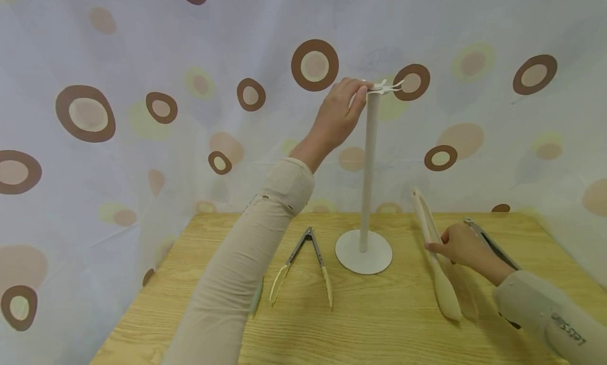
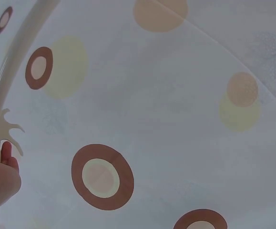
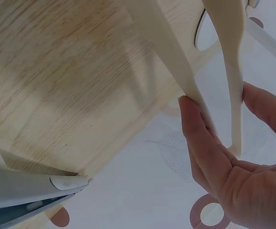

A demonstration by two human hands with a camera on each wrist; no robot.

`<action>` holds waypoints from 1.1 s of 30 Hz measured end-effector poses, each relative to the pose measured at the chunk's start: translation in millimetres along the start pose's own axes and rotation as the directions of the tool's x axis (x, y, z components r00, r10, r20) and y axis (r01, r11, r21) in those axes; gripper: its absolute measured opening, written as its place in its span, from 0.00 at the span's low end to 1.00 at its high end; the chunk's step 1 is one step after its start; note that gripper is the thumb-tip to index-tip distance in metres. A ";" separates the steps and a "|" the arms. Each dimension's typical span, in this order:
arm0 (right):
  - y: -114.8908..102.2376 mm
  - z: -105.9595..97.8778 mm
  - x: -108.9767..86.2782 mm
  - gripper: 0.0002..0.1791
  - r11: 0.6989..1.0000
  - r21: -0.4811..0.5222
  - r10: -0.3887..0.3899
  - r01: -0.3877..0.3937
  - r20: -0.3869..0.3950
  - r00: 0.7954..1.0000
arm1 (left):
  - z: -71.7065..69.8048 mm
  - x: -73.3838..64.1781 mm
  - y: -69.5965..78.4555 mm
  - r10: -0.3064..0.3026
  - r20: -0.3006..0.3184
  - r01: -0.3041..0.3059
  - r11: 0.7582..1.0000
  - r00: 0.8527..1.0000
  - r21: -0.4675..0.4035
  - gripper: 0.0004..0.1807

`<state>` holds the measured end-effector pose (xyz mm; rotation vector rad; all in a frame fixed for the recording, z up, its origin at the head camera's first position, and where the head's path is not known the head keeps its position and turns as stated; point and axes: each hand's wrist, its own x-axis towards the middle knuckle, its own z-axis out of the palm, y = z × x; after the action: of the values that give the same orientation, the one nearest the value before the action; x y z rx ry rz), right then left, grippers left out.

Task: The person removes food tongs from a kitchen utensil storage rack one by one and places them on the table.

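My left hand is raised to the top of a white utensil stand, its fingers and thumb gripping the hooked ring there. In the left wrist view, fingertips show around one arm of the hooked ring. At the right, my right hand holds a pair of beige tongs partway along, tilted over the table. The right wrist view shows both arms of the tongs between thumb and fingers, spread apart towards the ends. The stand's round base rests on the table.
Metal tongs with pale yellow tips lie spread on the wooden table, left of the stand. Grey tongs lie beyond my right hand. A teal object is mostly hidden by my left sleeve. A patterned curtain hangs behind.
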<state>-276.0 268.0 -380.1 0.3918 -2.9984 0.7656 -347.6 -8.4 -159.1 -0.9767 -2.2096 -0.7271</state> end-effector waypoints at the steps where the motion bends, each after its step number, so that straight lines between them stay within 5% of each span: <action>1: 0.4 0.9 0.4 0.28 1.000 0.006 0.001 -0.001 0.005 1.000 | -0.2 0.2 -0.2 -0.001 0.000 0.001 1.000 1.000 0.001 0.18; 33: 15.1 18.8 -3.7 0.27 0.998 -0.024 0.068 -0.066 0.083 0.994 | 0.9 0.0 -1.2 -0.002 0.002 0.002 1.000 1.000 0.001 0.18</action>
<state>-275.4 272.7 -404.0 0.3324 -3.1096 0.7392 -348.8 -8.5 -159.9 -0.9749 -2.2125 -0.7260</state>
